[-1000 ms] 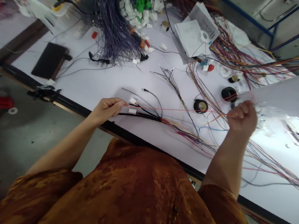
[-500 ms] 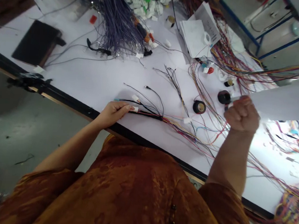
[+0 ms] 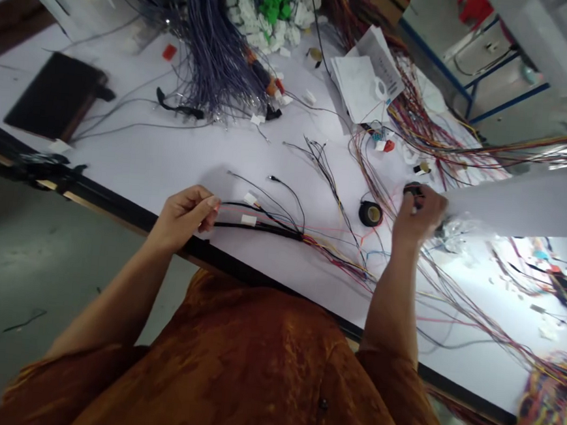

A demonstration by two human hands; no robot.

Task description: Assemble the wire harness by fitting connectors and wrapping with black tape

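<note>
My left hand (image 3: 185,218) pinches the left end of a black-sleeved branch of a wire harness (image 3: 282,230) near the table's front edge. Two white connectors, one of them a lower white connector (image 3: 249,220), lie on the harness just right of that hand. Red, yellow and black wires run from its sleeves toward the right. My right hand (image 3: 418,213) has its fingers closed around a black tape roll (image 3: 413,188), which is partly hidden. Another black tape roll (image 3: 371,213) lies on the table to the left of that hand.
A dark flat box (image 3: 57,96) lies at the left. Purple cables (image 3: 217,57), white and green connectors (image 3: 274,15) and papers (image 3: 360,81) cover the back. Loose wires (image 3: 467,312) cross the right side. A black rail (image 3: 268,278) edges the table.
My left hand has moved from the white connector to the end of a black branch. My right hand has come left and closed on the tape roll. The view has shifted slightly.
</note>
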